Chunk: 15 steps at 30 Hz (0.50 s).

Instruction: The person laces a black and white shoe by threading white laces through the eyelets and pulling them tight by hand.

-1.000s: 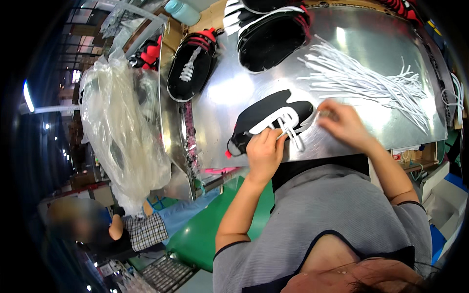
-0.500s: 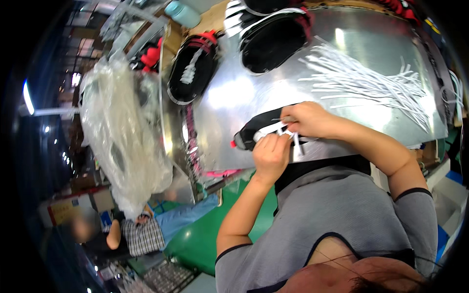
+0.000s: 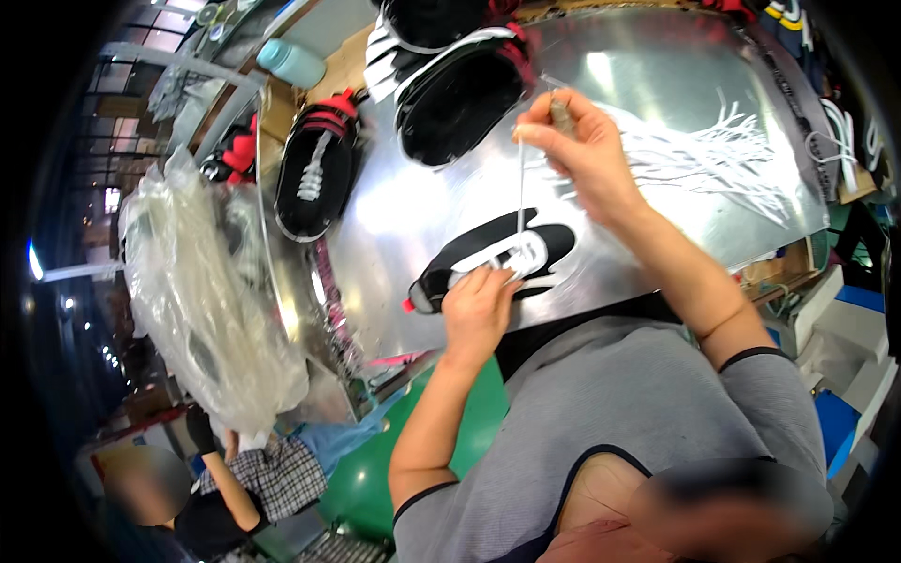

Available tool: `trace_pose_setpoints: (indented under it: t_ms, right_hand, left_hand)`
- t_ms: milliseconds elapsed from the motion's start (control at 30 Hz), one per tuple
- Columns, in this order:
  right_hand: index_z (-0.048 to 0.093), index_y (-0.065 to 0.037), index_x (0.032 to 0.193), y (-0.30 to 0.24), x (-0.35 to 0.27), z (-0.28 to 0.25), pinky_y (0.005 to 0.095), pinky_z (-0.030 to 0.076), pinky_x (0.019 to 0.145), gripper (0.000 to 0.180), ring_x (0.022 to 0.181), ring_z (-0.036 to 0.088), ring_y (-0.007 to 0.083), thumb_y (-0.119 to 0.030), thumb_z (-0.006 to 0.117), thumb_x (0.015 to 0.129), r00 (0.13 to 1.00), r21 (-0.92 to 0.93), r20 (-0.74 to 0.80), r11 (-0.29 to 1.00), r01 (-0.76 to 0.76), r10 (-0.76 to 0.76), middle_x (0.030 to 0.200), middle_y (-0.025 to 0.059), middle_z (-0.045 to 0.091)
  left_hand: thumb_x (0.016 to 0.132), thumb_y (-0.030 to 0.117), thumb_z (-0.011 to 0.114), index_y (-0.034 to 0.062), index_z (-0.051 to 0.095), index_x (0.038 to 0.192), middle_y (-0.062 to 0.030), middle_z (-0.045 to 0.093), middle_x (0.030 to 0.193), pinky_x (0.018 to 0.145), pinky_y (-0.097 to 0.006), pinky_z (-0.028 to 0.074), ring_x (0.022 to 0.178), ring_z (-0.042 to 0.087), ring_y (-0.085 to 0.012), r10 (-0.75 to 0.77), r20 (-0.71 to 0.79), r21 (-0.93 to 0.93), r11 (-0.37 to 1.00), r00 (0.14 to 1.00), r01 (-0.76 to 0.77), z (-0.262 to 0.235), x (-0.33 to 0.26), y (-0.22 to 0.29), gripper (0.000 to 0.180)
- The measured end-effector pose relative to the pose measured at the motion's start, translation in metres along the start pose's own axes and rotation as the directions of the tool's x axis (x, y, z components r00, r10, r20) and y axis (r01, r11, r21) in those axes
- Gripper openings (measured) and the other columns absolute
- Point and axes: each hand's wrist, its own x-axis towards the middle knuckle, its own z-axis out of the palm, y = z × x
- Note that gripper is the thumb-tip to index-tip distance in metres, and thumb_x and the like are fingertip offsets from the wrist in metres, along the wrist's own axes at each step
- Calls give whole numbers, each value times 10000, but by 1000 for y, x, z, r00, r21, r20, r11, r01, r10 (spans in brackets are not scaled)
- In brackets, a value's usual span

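Honestly, from the head view the risk I see is the lace (image 3: 521,178) slipping out of the pinch or popping back through the eyelet if the pull goes off-line, since it's drawn tight. The shoe (image 3: 497,258) lies flat on the shiny desk (image 3: 413,216), near its front edge. Right hand (image 3: 577,141) is raised, fingers (image 3: 535,127) pinched shut on the lace end. Left hand (image 3: 479,314) presses the shoe down, fingers curled loosely on the eyelets. Spare laces (image 3: 723,155) lie off to the right.

The left hand (image 3: 479,310) covers the near edge of the black shoe upper (image 3: 497,258). Shoes (image 3: 450,84) at the table's far end are cut off by the top edge. A seated person's face (image 3: 141,483) is blurred
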Motion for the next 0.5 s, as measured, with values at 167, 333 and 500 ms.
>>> trace_pose_setpoints:
  t_ms: [167, 333, 500]
  right_hand:
    - [663, -63, 1011, -40, 28, -34, 162, 394, 596, 111, 670, 513, -1, -72, 710, 910, 908, -93, -114, 914, 394, -403, 920, -11, 684]
    - [660, -45, 987, 63, -30, -19, 253, 501, 797, 79, 832, 625, 85, -78, 683, 919, 946, -86, 320, 996, -32, 58, 932, 6, 678]
    - [670, -14, 1007, 145, -67, -28, 242, 495, 791, 124, 852, 624, 90, -78, 688, 902, 883, -135, 352, 950, -281, 311, 910, 20, 680]
  left_hand:
    - [816, 120, 776, 67, 694, 907, -72, 583, 725, 593, -379, 471, 657, 602, -269, -14, 79, -21, 1000, 997, 15, -5, -4, 1, 134]
    - [845, 123, 769, 63, 610, 1198, -107, 665, 820, 645, -370, 510, 719, 654, -285, -81, 119, -101, 991, 990, 93, -6, -2, -2, 391]
    - [1018, 222, 574, 44, 284, 1514, -224, 701, 990, 801, -369, 539, 884, 707, -313, -556, 288, -324, 709, 780, 626, -15, 4, -3, 602]
